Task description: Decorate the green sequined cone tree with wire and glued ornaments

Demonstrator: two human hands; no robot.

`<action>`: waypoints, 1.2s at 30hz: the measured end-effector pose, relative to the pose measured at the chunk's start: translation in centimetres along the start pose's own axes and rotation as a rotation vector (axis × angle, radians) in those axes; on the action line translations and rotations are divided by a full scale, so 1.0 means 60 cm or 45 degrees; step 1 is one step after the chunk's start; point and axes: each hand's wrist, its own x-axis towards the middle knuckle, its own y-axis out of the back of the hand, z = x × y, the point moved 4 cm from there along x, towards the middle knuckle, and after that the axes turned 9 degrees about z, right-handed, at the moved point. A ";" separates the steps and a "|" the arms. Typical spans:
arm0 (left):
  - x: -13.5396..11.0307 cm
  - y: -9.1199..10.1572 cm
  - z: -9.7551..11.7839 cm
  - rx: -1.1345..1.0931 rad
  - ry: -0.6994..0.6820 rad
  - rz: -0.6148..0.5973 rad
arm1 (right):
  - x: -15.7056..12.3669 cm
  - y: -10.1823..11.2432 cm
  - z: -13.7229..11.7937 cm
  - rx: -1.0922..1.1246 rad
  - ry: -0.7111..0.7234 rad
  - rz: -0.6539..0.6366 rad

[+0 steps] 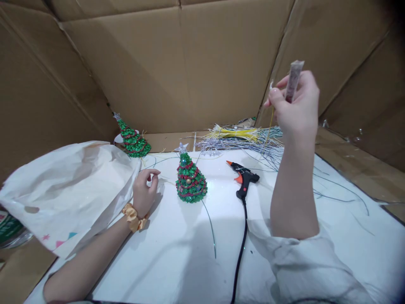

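My right hand is raised above the back right of the table. Its thumb and fingertips pinch a thin yellow wire with a whitish tip. A narrow clear plastic sleeve, reddish at its lower end, is also held in this hand. My left hand, with an orange scrunchie at the wrist, rests on the table, loosely curled, thumb and forefinger apart, nothing visible between them. A small green sequined Christmas tree with red garland and a silvery star stands upright to its right.
A black glue gun lies right of the tree, its cord running to the front edge. Bundled yellow and pale wires lie at the back. A second tree stands back left, behind a white plastic bag. Cardboard walls enclose the table.
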 end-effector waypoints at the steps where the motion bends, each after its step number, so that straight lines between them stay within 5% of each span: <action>1: 0.001 0.001 0.000 0.009 0.003 0.018 | 0.000 0.003 -0.003 0.022 0.008 0.029; 8: 0.001 0.007 -0.008 0.040 0.042 0.083 | 0.000 0.024 -0.013 -0.010 0.056 0.136; 16: 0.004 0.009 0.009 0.044 -0.112 0.156 | -0.002 0.047 -0.022 -0.009 0.068 0.052; 21: 0.062 0.043 0.044 0.125 -0.222 0.164 | -0.003 0.049 -0.024 -0.010 0.072 0.021; 26: 0.156 0.087 0.132 0.312 -0.454 -0.499 | -0.004 0.038 -0.024 -0.098 -0.013 -0.090; 28: 0.169 0.102 0.181 0.271 -0.485 -0.724 | -0.009 0.025 -0.024 -0.188 -0.051 -0.206; 31: 0.173 0.110 0.236 0.191 -0.373 -0.701 | -0.031 -0.013 -0.031 -0.201 -0.060 -0.536; 36: 0.157 0.071 0.239 0.128 -0.272 -0.804 | -0.117 -0.088 -0.022 -0.285 -0.036 -1.345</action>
